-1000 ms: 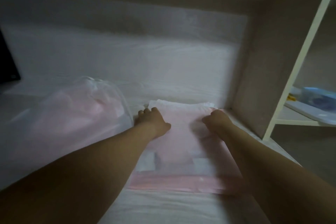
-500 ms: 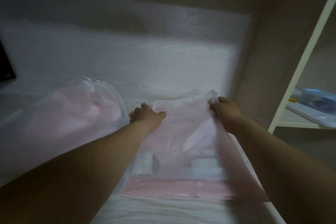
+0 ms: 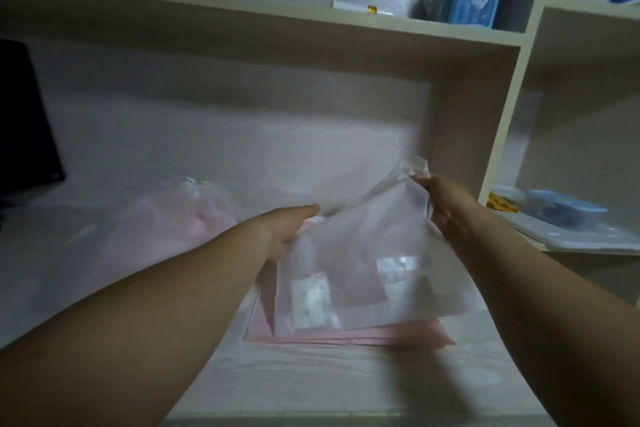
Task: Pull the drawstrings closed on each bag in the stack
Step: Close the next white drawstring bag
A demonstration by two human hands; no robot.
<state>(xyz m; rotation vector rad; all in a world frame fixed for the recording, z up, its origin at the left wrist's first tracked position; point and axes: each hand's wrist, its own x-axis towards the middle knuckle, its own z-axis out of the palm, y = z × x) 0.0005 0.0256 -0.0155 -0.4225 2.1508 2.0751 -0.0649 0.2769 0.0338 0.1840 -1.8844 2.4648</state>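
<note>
Step in hand: lifting the top bag [image 3: 360, 246] off the stack [image 3: 346, 336] on the table [image 3: 311, 378], judged as preparation for closing it. The right hand [image 3: 446, 201] has its fingers [image 3: 420, 181] clamped on the bag's upper right corner; the left hand [image 3: 287, 222] holds the upper left edge, fingers closed on the film as far as can be seen; the drawstrings themselves cannot be made out. The next move calls for locating both cords at the mouth and pulling them apart. A finished bag [image 3: 180, 215] lies to the left. Against the earlier frame, the bag's mouth is raised higher and tilted; the view has also tipped upward.
</note>
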